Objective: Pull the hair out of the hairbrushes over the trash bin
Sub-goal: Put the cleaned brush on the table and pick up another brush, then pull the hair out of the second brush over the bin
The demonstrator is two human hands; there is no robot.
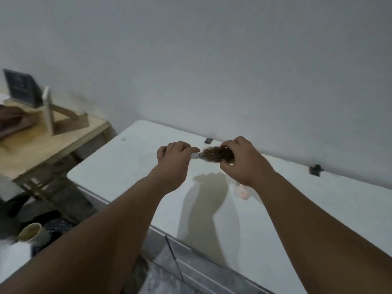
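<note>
I hold a hairbrush (213, 154) out in front of me, above a white chest-like top (131, 166). Its head is dark with pale dots and has brown hair tangled in it. My left hand (175, 158) is closed around the brush's white handle. My right hand (237, 158) has its fingers curled over the far end of the brush head, on the hair. No trash bin can be made out in view.
A wooden side table (48, 145) with a small framed sign (21, 88) and a brown cloth stands at the left. A cup (29, 231) and dark items sit low at the left. A grey wall rises behind the white top.
</note>
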